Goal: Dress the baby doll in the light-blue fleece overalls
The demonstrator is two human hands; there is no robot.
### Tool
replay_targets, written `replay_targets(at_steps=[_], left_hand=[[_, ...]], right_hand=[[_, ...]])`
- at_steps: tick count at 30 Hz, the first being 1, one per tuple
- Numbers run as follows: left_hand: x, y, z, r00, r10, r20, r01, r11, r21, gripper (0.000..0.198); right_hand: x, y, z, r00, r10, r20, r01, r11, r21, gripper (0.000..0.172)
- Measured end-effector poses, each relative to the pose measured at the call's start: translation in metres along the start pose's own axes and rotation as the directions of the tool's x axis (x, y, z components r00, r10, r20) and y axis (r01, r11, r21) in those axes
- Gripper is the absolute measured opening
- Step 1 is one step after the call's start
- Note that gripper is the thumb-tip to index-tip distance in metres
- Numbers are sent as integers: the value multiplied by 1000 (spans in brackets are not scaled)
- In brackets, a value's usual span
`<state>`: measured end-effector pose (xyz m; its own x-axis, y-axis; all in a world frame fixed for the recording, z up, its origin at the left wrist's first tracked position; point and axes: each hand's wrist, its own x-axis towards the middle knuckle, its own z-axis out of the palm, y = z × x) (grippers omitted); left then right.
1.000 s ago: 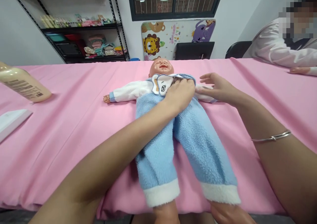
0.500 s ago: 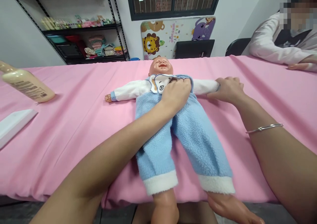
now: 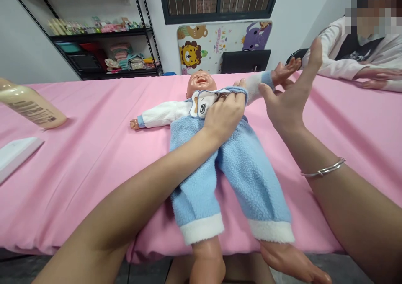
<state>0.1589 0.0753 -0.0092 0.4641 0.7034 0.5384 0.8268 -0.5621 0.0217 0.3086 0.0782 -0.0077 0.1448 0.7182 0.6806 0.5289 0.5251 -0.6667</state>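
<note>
A baby doll (image 3: pixel 201 86) lies on its back, dressed in a white long-sleeved top and a blue fleece romper (image 3: pixel 238 179) with white cuffs. My left hand (image 3: pixel 224 113) sits on the doll's chest, fingers gripping the romper's top edge beside a printed bib. My right hand (image 3: pixel 284 106) stands raised and open, fingers up, just below the doll's lifted arm (image 3: pixel 257 85). That arm angles toward the far right. The doll's bare feet stick out past the table edge.
The doll lies on a pink-sheeted table (image 3: pixel 78 158). On its left stand a cream bottle (image 3: pixel 31 106) and a white flat box (image 3: pixel 15 158). A seated person's hands (image 3: pixel 377 76) rest at the far right. A shelf (image 3: pixel 103 37) and an animal play mat (image 3: pixel 222 45) stand behind.
My right hand has let go of the doll's sleeve and risen open. The doll's arm has swung up toward the far side. My left hand stays on the chest.
</note>
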Motion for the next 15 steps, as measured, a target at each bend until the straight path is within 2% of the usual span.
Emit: replay_targets(at_steps=[2,4,6,11,15], left_hand=[[0,0,-1,999,-8,-32,7,999,-37,48],[0,1,-2,998,-24,-65,20,997,-72,49],[1,1,-3,995,-37,-90,28,995,-92,50],[2,0,-1,995,-43,-88,32,993,-117,49],[2,-4,4,993,-36,-112,21,992,-127,47]], right_hand=[[-2,-3,8,999,-50,-11,51,984,171,65],[-3,-3,15,995,-52,90,28,968,251,44],[-2,-5,20,983,-41,178,-11,959,282,30],[-2,-10,19,957,28,289,-142,913,383,20],[-2,-12,15,929,6,371,-161,908,387,17]])
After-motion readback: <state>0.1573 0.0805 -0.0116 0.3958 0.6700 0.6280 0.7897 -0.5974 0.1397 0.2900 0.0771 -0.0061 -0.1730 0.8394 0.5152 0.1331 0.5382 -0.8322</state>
